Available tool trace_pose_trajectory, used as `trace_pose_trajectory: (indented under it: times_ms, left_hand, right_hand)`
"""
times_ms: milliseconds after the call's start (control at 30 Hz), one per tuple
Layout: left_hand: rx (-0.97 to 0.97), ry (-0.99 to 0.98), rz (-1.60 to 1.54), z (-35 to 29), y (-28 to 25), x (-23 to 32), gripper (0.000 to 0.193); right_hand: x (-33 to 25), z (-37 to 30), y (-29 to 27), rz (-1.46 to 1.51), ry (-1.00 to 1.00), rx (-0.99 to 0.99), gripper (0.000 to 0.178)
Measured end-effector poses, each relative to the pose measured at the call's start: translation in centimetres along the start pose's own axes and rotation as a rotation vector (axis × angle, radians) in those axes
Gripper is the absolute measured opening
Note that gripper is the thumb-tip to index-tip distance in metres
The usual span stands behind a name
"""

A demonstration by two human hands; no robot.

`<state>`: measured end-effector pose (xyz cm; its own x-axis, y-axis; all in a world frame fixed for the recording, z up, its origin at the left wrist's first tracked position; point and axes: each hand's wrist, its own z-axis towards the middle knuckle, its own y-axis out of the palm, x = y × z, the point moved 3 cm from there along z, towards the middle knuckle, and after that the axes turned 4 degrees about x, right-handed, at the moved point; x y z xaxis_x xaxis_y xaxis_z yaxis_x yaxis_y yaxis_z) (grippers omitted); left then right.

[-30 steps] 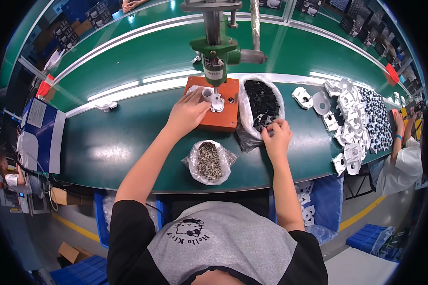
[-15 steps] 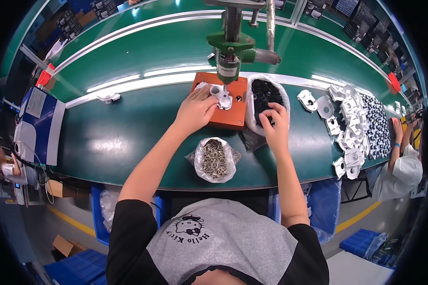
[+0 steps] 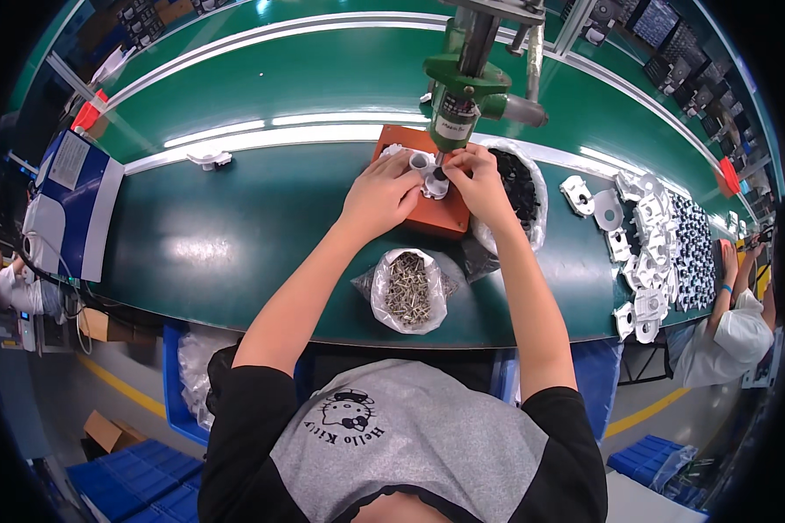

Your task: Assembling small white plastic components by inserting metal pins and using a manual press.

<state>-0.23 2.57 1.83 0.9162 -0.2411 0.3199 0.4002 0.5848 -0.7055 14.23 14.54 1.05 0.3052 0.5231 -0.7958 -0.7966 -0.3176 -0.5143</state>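
Note:
On an orange block (image 3: 439, 220) sits a white plastic part (image 3: 436, 186) with a round collar (image 3: 419, 162). My left hand (image 3: 379, 193) grips this part from the left, its fingers closed along the edge. A small black piece (image 3: 440, 173) is pinched between the thumb and fingers of my right hand (image 3: 478, 181), right at the white part. Just above stands the green press-like tool head (image 3: 453, 118), its thin shaft reaching down between my hands. Beside my right hand is a bag of black pieces (image 3: 539, 196), partly covered by that hand and wrist.
Nearer me stands a clear bag of metal screws (image 3: 409, 292). White plastic parts (image 3: 650, 218) and rows of dark pieces (image 3: 693, 253) lie at the right. A lone white part (image 3: 209, 160) and a blue-and-white machine (image 3: 70, 209) are leftward. A co-worker (image 3: 731, 336) sits at far right.
My right hand has moved left from the bag of black pieces to the white part, now with a black piece pinched in it. My left hand stays on the part; the view has shifted slightly.

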Motion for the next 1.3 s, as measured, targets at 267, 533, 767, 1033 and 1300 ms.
trace_pose_trajectory:
  times_ms: [267,533,767,1033,1300]
  left_hand:
    - [0.011,0.004,-0.004,-0.1,0.4,-0.3,0.014]
    - [0.01,-0.003,-0.002,0.0,0.1,0.0,0.014]
    - [0.008,-0.011,-0.003,-0.1,0.0,-0.1,0.015]
    - [-0.011,-0.031,-0.013,-0.2,0.2,-0.3,0.014]
    - [0.012,-0.021,-0.004,-0.2,0.3,-0.3,0.015]
  right_hand:
    - [0.3,0.6,1.1,-0.105,0.017,-0.009,0.014]
    - [-0.3,0.4,1.0,-0.2,-0.027,-0.002,0.013]
    - [-0.7,-0.4,1.0,-0.164,-0.089,0.05,0.015]
    - [-4.2,-6.2,-1.8,-0.035,-0.176,0.04,0.013]
    - [-7.6,-10.9,-1.0,-0.274,-0.451,-0.273,0.012]
